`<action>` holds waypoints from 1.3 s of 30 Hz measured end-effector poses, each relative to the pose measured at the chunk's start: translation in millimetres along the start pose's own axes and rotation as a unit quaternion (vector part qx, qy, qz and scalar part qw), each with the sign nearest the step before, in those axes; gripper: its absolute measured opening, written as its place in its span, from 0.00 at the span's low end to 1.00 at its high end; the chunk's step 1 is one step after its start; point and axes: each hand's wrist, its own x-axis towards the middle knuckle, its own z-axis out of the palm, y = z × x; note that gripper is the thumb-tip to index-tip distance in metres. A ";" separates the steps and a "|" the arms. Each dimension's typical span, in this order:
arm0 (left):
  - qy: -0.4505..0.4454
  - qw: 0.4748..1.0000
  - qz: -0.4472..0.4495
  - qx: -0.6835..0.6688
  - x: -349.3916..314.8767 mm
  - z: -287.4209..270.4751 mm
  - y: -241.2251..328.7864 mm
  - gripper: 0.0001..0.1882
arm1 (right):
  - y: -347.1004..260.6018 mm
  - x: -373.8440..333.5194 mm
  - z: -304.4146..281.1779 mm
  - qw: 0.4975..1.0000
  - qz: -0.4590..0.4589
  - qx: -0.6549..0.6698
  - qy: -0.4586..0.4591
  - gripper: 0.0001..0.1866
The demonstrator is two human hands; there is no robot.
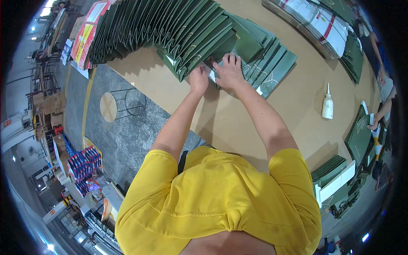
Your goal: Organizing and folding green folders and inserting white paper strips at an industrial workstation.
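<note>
A long curved row of dark green paper bags [148, 25] stands on edge at the far side of the table, the bags leaning closely on one another. At the row's near right end, my left hand [199, 80] is closed with the fingertips at the edge of a green paper bag, seemingly pinching it. My right hand [230, 72] lies beside it, fingers spread and pressing on the bag's surface. A fan of overlapping flat green bags [272, 70] with pale line patterns rests just right of my right hand. Part of the bag is hidden beneath my hands.
A white squeeze bottle [327, 106] with a thin nozzle stands on the brown tabletop [272, 123]. Wrapped bundles [331, 32] lie at the far right. More green bags [329, 172] stand near right. A co-worker's hand [374, 121] shows at the right. A round stool [109, 107] is left.
</note>
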 end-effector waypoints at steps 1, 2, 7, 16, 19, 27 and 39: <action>0.020 0.999 0.009 0.029 -1.6 1.0 3.0 0.07 | 0.6 0.1 0.9 1.000 -0.004 0.001 0.015 0.33; 0.019 0.999 0.010 0.027 -0.7 2.3 3.8 0.07 | 1.0 -0.7 1.9 1.000 -0.002 0.000 0.014 0.33; -0.042 0.994 -0.021 0.097 2.4 5.5 37.4 0.15 | 11.2 -13.1 9.2 0.991 0.001 0.055 0.126 0.37; -0.121 0.963 0.005 0.240 18.3 1.0 46.0 0.29 | 52.1 -95.5 12.9 0.775 0.338 0.242 0.477 0.34; -0.157 0.956 0.028 0.245 26.1 4.2 45.5 0.35 | 99.0 -109.4 41.4 0.628 0.478 0.455 0.412 0.35; -0.187 0.969 -0.049 0.153 45.5 2.5 58.9 0.42 | 163.2 -108.1 62.6 0.584 0.410 0.680 0.166 0.26; -0.298 0.949 0.088 0.053 20.1 3.8 71.2 0.36 | 120.7 -200.2 41.5 0.453 0.316 0.755 0.353 0.19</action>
